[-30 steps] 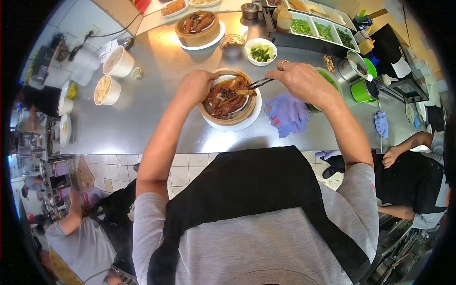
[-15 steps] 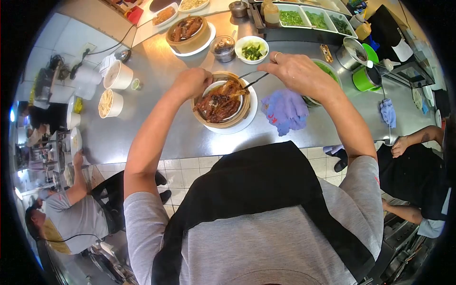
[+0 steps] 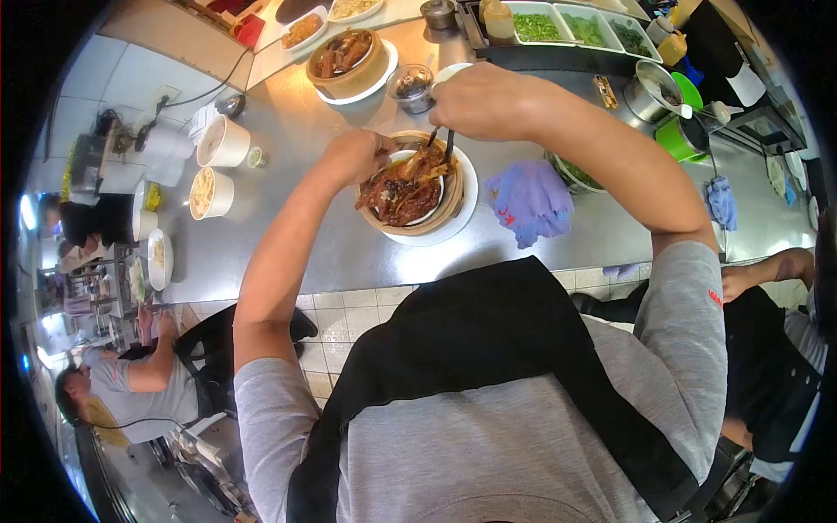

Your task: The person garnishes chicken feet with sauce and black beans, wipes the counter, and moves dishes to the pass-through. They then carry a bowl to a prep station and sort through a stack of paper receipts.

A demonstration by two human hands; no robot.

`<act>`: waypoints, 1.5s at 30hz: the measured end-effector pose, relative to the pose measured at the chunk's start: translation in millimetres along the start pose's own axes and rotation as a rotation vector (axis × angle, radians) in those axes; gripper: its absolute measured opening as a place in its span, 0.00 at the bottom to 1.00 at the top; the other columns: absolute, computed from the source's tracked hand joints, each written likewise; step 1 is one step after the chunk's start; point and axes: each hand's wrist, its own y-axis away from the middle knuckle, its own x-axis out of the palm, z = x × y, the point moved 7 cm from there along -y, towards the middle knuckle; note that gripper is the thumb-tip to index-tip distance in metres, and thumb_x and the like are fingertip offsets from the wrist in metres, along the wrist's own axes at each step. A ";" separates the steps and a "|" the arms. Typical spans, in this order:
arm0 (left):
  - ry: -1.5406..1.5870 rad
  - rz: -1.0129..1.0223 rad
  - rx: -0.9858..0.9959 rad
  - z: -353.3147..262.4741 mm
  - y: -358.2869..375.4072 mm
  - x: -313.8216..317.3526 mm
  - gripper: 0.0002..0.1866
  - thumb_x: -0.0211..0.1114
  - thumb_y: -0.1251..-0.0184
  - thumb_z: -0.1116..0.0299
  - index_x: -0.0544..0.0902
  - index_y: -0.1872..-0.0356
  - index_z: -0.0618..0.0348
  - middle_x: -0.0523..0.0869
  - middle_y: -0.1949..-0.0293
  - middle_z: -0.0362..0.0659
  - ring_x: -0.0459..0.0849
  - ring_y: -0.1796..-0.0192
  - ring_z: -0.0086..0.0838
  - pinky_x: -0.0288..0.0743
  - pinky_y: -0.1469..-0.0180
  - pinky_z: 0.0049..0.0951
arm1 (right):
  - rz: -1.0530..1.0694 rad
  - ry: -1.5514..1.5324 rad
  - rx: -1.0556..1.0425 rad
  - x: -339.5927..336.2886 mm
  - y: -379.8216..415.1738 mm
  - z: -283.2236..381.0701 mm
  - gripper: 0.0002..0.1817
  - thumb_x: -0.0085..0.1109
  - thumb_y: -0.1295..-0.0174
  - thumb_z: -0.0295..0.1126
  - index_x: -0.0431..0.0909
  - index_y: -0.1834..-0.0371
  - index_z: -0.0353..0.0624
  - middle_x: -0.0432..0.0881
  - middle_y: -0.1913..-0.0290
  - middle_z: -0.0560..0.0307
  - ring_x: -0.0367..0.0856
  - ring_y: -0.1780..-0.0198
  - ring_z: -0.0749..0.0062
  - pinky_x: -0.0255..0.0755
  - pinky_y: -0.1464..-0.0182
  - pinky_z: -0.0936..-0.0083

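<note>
The left hand (image 3: pixel 356 159) has its grip clamped on one steamer (image 3: pixel 450 209) of two; the right hand's (image 3: pixel 484 103) closes around one pair of tongs (image 3: pixel 449 146).

R hand (image 3: pixel 443 122) hides top of tongs (image 3: pixel 449 146) & most of white bowl (image 3: pixel 452 71) — co-worker (image 3: pixel 765 357) cut off at R edge — sleeve print (image 3: pixel 715 297) illegible.

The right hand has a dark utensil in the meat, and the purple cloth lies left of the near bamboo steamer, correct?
Not quite: in the head view, the purple cloth lies right of the near bamboo steamer, not left. The right hand does have the dark utensil in the meat.
</note>
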 end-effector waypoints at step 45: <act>0.507 -0.599 -0.279 34.9 119.4 -15.5 0.10 0.63 0.41 0.68 0.83 0.59 0.57 0.81 0.75 0.48 0.78 0.74 0.37 0.72 0.67 0.33 | -0.298 -0.349 0.337 -0.3 80.9 1.3 0.16 0.52 0.41 0.24 0.78 0.50 0.46 0.78 0.64 0.49 0.78 0.58 0.52 0.72 0.56 0.60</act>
